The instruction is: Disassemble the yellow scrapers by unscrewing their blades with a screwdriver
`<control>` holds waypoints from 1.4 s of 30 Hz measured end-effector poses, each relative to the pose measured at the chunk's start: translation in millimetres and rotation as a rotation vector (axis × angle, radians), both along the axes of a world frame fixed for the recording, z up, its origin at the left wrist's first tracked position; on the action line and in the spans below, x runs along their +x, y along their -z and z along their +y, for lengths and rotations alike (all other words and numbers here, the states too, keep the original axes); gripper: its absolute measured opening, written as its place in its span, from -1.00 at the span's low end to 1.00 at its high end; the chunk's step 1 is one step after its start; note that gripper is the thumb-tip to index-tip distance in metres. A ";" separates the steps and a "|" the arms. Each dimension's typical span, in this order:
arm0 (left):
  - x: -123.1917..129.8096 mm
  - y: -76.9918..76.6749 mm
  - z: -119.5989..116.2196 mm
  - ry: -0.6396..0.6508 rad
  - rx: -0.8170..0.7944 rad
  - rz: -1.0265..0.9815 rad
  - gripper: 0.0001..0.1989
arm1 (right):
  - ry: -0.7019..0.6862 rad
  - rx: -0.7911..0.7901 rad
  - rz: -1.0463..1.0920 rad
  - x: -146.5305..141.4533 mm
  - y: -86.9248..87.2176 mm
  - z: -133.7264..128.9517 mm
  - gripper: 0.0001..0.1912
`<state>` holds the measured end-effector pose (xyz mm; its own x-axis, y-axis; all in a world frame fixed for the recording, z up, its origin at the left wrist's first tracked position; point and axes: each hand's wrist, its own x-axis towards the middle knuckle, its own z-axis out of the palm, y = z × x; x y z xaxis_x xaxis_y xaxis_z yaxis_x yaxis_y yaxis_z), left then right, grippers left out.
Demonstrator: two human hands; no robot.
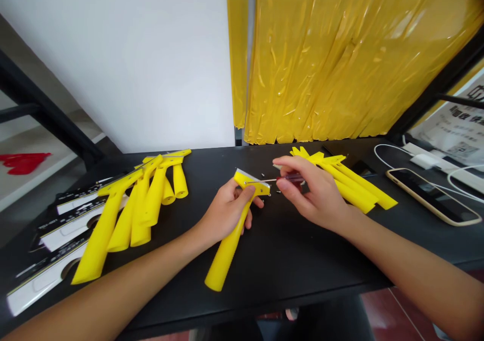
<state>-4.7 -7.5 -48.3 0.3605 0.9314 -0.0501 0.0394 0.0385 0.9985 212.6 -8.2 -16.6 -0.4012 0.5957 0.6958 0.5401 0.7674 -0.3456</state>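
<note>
Black table (287,252): likely screw-driving step.
Your left hand (229,207) grips the yellow tool (227,258), right hand (315,192) the screwdriver (293,178); next turn should need a square tip.

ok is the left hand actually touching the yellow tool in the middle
Touching. The head view shows the left hand wrapped around the tool, thumb lying across its front and fingers emerging past its other edge.

Black tabletop (302,260) with T-shaped yellow tools (153,200), black-and-white packages (49,275), small metal parts (263,175), yellow handles (353,184), phone (433,195).
</note>
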 end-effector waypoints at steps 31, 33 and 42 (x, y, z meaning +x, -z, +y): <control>0.8 -4.1 1.1 -0.030 -0.010 0.007 -0.68 | 0.026 -0.045 0.059 -3.5 0.4 -3.0 -0.56; 0.7 -3.7 1.2 -0.025 -0.007 0.003 -0.68 | 0.009 -0.036 0.071 -4.3 0.4 -3.0 -0.55; -2.9 -15.3 -1.0 -0.056 -0.049 -0.030 -0.67 | 0.012 0.011 0.021 -1.8 1.0 -4.6 -0.70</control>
